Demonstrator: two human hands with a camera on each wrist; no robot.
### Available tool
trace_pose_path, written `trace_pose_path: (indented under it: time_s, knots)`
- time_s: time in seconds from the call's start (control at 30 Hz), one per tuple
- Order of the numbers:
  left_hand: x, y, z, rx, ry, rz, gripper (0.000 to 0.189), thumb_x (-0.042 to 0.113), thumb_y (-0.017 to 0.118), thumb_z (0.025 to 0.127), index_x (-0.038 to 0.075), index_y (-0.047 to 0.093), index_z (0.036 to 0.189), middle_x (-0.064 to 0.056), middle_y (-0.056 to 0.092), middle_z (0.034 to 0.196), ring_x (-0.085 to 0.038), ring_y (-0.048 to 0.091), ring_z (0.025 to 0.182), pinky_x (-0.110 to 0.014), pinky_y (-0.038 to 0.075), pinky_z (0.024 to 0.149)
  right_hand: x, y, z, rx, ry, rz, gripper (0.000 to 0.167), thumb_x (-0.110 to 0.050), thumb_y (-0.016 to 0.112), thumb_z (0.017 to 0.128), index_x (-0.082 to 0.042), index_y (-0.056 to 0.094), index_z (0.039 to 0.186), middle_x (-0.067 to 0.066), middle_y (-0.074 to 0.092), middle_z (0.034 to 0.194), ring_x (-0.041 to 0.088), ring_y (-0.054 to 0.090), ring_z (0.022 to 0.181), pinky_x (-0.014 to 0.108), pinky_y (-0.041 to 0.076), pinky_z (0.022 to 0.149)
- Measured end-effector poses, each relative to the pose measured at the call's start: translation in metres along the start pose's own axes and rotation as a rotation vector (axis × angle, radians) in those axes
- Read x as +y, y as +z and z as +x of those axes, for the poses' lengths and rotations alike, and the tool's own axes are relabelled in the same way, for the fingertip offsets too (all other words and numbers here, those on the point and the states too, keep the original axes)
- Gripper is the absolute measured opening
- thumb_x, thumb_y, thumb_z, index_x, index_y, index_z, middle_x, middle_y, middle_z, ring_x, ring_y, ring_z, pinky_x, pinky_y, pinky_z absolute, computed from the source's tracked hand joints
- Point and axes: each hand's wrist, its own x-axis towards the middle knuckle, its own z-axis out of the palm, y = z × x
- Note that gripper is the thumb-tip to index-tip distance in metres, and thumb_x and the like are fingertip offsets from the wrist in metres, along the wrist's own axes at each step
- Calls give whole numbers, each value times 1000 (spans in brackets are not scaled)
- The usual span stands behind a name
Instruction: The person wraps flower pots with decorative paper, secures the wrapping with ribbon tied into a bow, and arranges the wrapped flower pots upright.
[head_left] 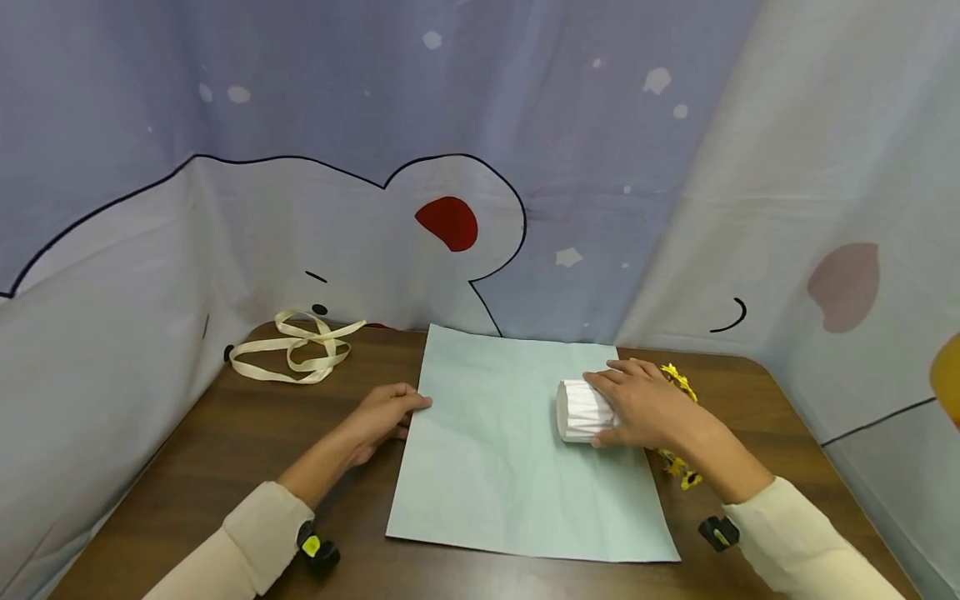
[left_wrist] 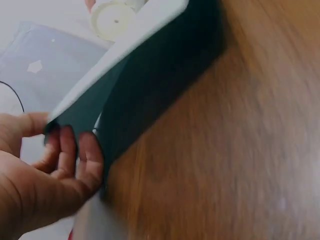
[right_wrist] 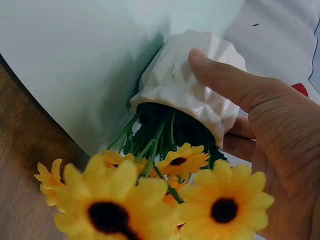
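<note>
A sheet of pale mint paper (head_left: 495, 475) lies on the wooden table. At its left edge my left hand (head_left: 381, 421) pinches the paper between thumb and fingers. The left wrist view shows that edge raised off the table, its underside (left_wrist: 150, 85) dark. My right hand (head_left: 641, 407) grips a ribbed white flowerpot (head_left: 583, 412) lying on its side on the paper's right part, base facing left. Yellow artificial daisies (right_wrist: 224, 210) with dark centres and green stems spill from the pot's mouth, past the paper's right edge. In the head view my right hand hides most of them.
A cream ribbon (head_left: 288, 343) lies in loose loops at the table's back left. Behind the table (head_left: 300, 475) hangs a printed curtain (head_left: 337, 225), which also runs along both sides.
</note>
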Motion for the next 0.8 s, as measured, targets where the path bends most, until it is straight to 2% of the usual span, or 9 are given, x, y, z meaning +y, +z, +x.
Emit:
trace_pose_path:
  time_s: [0.13,0.27,0.37,0.47,0.63,0.8]
  knots:
    - [8,3,1,-90,58,-143,13,22,61,113,12,63,105,1,69,106,-16,67,97,-29,58,85,2,-1,4,-16,4,10,91,-54,98,82,-8,66,154,17,73,150,49,59,147,70,45,122]
    - [21,14,1,-198,130,-298,16,17,53,114,16,56,99,4,64,105,-10,65,96,-25,58,82,2,-3,5,-40,14,28,91,-54,99,80,-9,68,153,18,73,149,50,59,145,71,45,120]
    - [32,26,1,-275,172,-389,14,15,49,115,17,56,103,5,65,107,-9,66,97,-25,59,83,1,-3,4,-50,16,29,91,-54,99,80,-8,68,152,19,74,147,50,61,142,71,46,119]
    - [39,36,1,-335,189,-455,14,16,45,116,18,59,117,6,68,113,-9,69,102,-27,61,88,1,-3,5,-49,12,26,91,-54,99,79,-7,69,152,19,75,145,49,63,140,69,47,117]
    - [49,53,5,-386,191,-533,14,21,40,116,23,55,116,8,71,110,-9,72,97,-26,60,84,1,-2,5,-44,5,30,91,-53,99,79,-7,69,152,19,75,145,49,62,140,70,47,118]
    - [64,76,7,-395,229,-557,19,21,41,116,23,49,99,9,69,101,-6,70,87,-23,58,76,1,-4,6,-57,14,35,93,-54,99,79,-7,68,153,20,74,146,49,62,141,70,46,118]
